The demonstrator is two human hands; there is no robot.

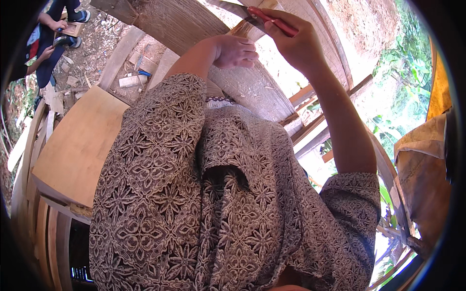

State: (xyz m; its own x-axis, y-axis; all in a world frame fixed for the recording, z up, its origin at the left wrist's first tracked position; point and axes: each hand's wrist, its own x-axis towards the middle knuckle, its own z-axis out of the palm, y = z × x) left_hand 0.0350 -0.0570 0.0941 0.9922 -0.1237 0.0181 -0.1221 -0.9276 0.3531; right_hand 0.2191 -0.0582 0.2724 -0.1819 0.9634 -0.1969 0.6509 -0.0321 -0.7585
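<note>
Gripping a red-handled tool (274, 21), right hand (296, 41) closed, left hand (235, 51) fisted on rough wooden strip (242, 29).

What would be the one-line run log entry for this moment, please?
left hand: fist on wood piece | right hand: gripping red-handled tool against the piece | curved plank beneath
</note>
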